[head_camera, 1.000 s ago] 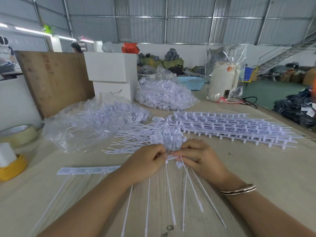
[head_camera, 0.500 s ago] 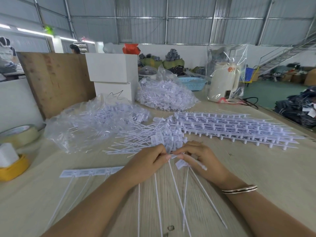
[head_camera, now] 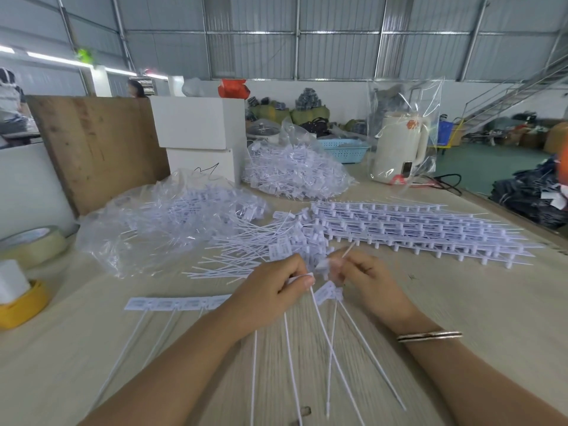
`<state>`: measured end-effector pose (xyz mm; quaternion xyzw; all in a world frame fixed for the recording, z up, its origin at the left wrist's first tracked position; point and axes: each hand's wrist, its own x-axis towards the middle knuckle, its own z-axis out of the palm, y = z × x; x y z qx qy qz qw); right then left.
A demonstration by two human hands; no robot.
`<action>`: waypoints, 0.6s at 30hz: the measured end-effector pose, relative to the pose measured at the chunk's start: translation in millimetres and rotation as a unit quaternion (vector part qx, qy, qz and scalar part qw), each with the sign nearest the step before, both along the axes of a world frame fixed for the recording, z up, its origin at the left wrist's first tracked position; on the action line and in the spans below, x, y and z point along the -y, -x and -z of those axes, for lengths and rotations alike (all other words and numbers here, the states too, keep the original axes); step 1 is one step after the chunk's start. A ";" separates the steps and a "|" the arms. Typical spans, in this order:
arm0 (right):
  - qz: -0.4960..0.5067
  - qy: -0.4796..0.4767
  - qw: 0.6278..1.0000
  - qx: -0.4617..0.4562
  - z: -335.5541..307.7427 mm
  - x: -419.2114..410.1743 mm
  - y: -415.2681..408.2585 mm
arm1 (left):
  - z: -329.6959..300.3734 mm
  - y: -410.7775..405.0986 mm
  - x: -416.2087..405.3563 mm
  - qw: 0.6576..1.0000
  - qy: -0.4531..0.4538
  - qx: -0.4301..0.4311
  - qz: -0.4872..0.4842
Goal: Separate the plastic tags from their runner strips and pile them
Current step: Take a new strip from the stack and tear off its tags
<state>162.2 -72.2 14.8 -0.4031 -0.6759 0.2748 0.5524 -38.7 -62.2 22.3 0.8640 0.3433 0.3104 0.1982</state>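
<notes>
Tails: long white tails (head_camera: pixel 322 339) fan toward 6 o'clock from the hands, lying loose on the table (head_camera: pixel 461 302) so the heads stay gathered at the fingers
Left hand: the left hand (head_camera: pixel 270 290) curls its fingers and pinches tag heads (head_camera: pixel 302 277), likely steadying them for the pull
Right hand: the right hand (head_camera: pixel 365 281), just beside at 3 o'clock, pinches a thin stick (head_camera: pixel 349 250) that points to 12 o'clock; probably the freed runner
Uncut strip: a strip of joined tags (head_camera: pixel 175 302) waits at 9 o'clock
Loose pile: separated tags (head_camera: pixel 261 244) heap just beyond the hands, within easy drop
Stock: stacked runner strips (head_camera: pixel 415 229) lie at 2 o'clock
Bags: bagged tags (head_camera: pixel 172 216) at 11 o'clock, another bag (head_camera: pixel 295 173) at 12 o'clock
</notes>
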 end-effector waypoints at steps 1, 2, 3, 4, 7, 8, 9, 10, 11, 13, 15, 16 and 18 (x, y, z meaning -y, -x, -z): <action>0.023 0.003 0.999 -0.026 -0.9 -0.3 -5.9 | 0.8 1.5 1.0 1.000 0.001 -0.013 0.010; 0.042 0.001 0.999 -0.024 -1.7 -0.7 -12.9 | 1.8 3.0 2.2 1.000 0.003 -0.026 0.017; 0.052 -0.002 0.999 0.010 -3.1 -0.7 -18.2 | 2.3 4.2 2.8 0.999 0.002 -0.037 0.015; 0.050 -0.008 0.997 0.055 -4.2 0.0 -20.2 | 2.3 5.5 2.4 0.999 -0.002 -0.047 0.006; -0.003 -0.020 0.989 0.149 -3.5 0.6 -11.8 | 0.4 9.5 -0.4 0.996 -0.025 -0.070 -0.040; -0.022 -0.016 0.987 0.161 -3.8 0.8 -9.0 | -0.7 10.9 -0.7 0.995 -0.025 -0.077 -0.049; -0.031 -0.017 0.984 0.177 -3.7 0.2 -7.8 | -1.6 12.0 -0.8 0.995 -0.022 -0.084 -0.056; -0.029 -0.023 0.979 0.199 -2.6 -1.6 -9.1 | -2.2 13.1 -1.0 0.994 -0.019 -0.089 -0.062; -0.024 -0.024 0.972 0.232 -1.4 -3.5 -11.5 | -2.6 13.6 -1.5 0.993 -0.017 -0.094 -0.070; -0.014 0.002 0.959 0.285 1.3 -4.9 -14.5 | -2.5 12.7 -2.6 0.990 -0.029 -0.106 -0.088; -0.015 0.015 0.959 0.282 3.5 -5.1 -12.7 | -1.0 11.0 -3.2 0.987 -0.054 -0.111 -0.106; -0.012 0.013 0.963 0.270 3.9 -5.4 -11.3 | -0.2 10.3 -3.5 0.986 -0.063 -0.110 -0.111; 0.008 -0.003 0.967 0.253 3.7 -5.8 -10.4 | 2.6 8.1 -4.2 0.988 -0.059 -0.096 -0.103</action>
